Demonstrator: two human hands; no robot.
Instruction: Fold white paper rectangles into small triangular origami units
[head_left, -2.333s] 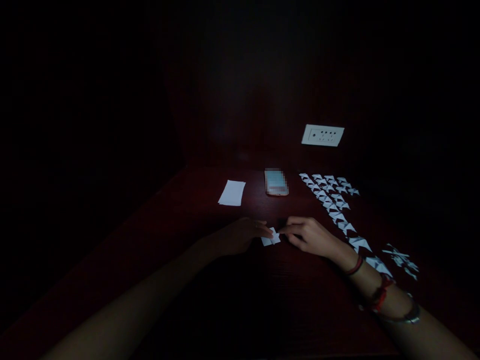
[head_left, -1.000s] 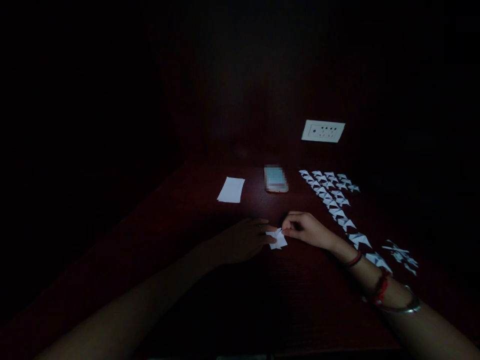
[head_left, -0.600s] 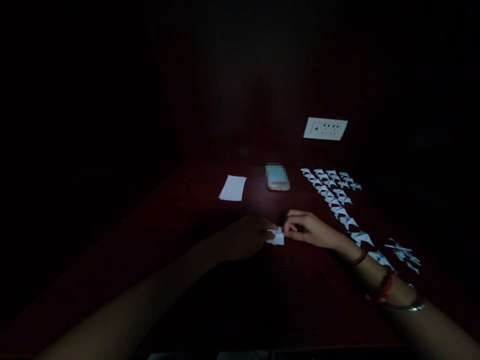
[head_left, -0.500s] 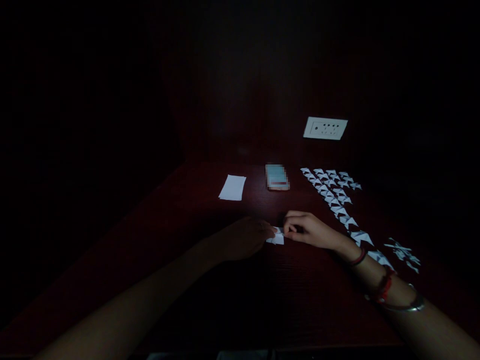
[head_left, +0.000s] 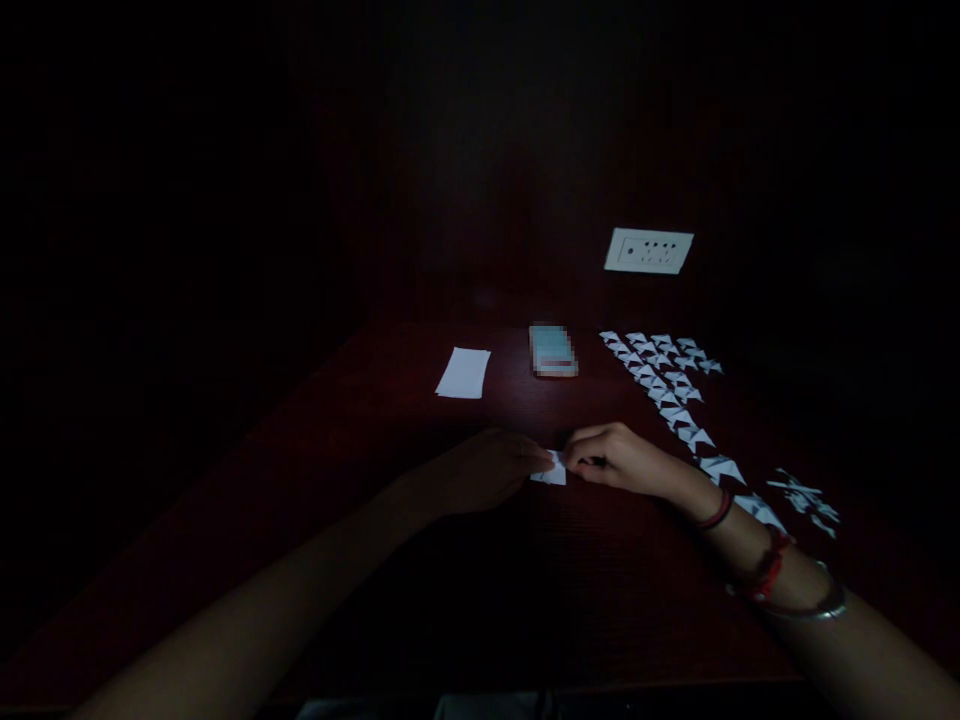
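Observation:
A small piece of white folded paper (head_left: 550, 474) lies on the dark red table between my two hands. My left hand (head_left: 495, 468), in shadow, presses its fingertips onto the paper's left and upper part. From the other side my right hand (head_left: 611, 457), fingers curled into a pinch, has hold of the paper's right edge. Several folded white paper pieces (head_left: 664, 385) stand in slanting rows beyond my right hand. Behind my left hand rests a stack of white paper sheets (head_left: 463, 373).
A phone (head_left: 553, 351), its screen blurred out, lies at the back of the table (head_left: 390, 400). Thin white paper strips (head_left: 806, 497) are heaped right of my right forearm. A white socket panel (head_left: 649, 251) is set in the dark back wall.
My right hand's fingers have closed in slightly toward the left on the paper. My left hand keeps pressing in nearly the same place. The view has shifted a little.

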